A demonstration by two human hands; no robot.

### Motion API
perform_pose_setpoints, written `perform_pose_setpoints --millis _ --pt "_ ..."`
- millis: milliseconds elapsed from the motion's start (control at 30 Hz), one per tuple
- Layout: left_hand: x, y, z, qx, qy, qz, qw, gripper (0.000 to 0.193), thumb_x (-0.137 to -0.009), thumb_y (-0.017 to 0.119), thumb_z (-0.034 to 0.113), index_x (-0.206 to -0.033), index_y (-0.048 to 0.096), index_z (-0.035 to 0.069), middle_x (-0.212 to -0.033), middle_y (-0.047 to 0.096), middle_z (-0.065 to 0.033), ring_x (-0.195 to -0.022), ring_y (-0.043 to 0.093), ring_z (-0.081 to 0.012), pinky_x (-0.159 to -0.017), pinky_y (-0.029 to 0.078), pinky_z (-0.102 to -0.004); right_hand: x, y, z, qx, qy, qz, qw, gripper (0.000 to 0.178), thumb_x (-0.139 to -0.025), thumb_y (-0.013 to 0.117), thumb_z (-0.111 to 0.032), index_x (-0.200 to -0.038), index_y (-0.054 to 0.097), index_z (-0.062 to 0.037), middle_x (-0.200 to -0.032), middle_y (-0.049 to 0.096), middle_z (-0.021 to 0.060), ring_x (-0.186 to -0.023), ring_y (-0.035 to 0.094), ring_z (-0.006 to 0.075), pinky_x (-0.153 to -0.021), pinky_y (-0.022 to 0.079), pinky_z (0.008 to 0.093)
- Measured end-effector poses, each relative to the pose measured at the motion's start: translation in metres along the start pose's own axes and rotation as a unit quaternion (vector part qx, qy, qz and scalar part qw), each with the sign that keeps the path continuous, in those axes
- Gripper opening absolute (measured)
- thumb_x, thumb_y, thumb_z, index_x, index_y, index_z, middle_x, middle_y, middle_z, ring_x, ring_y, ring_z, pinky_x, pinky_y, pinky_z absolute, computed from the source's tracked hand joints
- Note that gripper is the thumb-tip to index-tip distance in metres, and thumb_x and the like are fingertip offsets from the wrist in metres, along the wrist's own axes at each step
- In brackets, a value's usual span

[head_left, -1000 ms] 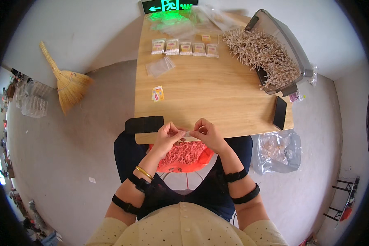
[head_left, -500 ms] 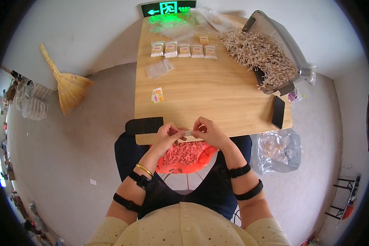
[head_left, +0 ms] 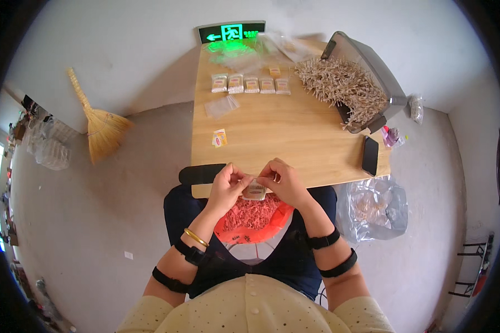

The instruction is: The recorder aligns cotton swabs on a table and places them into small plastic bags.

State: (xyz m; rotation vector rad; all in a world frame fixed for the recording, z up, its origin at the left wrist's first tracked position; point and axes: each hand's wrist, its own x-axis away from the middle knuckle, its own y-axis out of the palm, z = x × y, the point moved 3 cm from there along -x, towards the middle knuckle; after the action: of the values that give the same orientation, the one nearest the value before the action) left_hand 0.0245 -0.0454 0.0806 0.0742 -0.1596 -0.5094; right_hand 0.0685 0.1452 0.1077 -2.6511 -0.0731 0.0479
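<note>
Both hands are at the table's near edge, pinching the top of a small clear plastic packet [head_left: 254,191]. My left hand [head_left: 228,187] is closed on its upper left corner and my right hand [head_left: 283,181] on the upper right. The packet hangs face up, with whitish contents and a small label low on it; what fills it is too small to make out. Below it, between my knees, sits a red bag [head_left: 254,235] full of reddish thin pieces. Farther off, printed cards [head_left: 219,137] and flat clear bags [head_left: 222,106] lie on the table.
Several filled packets [head_left: 251,85] stand in a row toward the back. A tipped grey bin [head_left: 375,69] spills beige thin pieces [head_left: 344,89] at right. A black phone [head_left: 370,155] lies near the right edge, above a clear bag [head_left: 372,208]. A broom [head_left: 105,130] leans at left.
The packet has turned from nearly edge-on to showing its broad face, hanging below my fingers. Both hands keep their pinch at the table edge. The view has shifted slightly.
</note>
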Motion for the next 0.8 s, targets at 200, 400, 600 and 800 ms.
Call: perform_pose_setpoints --millis 200,400,600,800 --pt "0.038 0.005 0.051 -0.325 0.217 0.023 0.920 0.030 -0.088 0.084 0.021 -0.104 0.068 0.001 -0.085 0.068 0.0001 -0.084 0.063 -0.0063 -0.069 0.048 -0.0241 0.020 -0.003 -0.047 -0.197 0.015 0.035 0.980 0.015 -0.096 0.073 -0.012 -0.100 0.066 0.0002 -0.090 0.065 0.0020 -0.083 0.059 0.0077 -0.073 0.048 0.0252" --pt "0.071 0.001 0.075 -0.076 0.034 -0.033 0.996 0.027 -0.089 0.082 0.015 -0.107 0.073 -0.003 -0.095 0.074 -0.0027 -0.085 0.064 -0.0046 -0.078 0.052 -0.0242 0.054 -0.010 -0.076 -0.291 -0.021 0.057 0.955 0.014 -0.100 0.069 -0.011 -0.105 0.063 0.0008 -0.092 0.064 -0.0008 -0.086 0.060 0.0066 -0.077 0.049 0.0238" --pt "0.106 0.012 0.128 -0.014 0.153 0.004 0.988 0.021 -0.092 0.079 0.013 -0.106 0.075 -0.002 -0.093 0.077 -0.0047 -0.088 0.068 -0.0063 -0.079 0.055 -0.0252 0.085 -0.009 -0.090 -0.301 -0.043 0.038 0.952 0.012 -0.099 0.068 -0.006 -0.107 0.062 0.0003 -0.098 0.065 0.0006 -0.091 0.063 0.0085 -0.084 0.053 0.0259" --pt "0.136 0.038 0.173 -0.281 0.358 -0.006 0.891 0.030 -0.081 0.085 0.011 -0.109 0.077 0.004 -0.092 0.078 -0.0102 -0.077 0.075 -0.0206 -0.070 0.058 -0.0275 0.090 0.003 -0.089 -0.399 -0.078 -0.037 0.913 0.012 -0.099 0.065 0.001 -0.111 0.062 -0.0001 -0.104 0.067 0.0017 -0.097 0.063 0.0086 -0.087 0.052 0.0255"
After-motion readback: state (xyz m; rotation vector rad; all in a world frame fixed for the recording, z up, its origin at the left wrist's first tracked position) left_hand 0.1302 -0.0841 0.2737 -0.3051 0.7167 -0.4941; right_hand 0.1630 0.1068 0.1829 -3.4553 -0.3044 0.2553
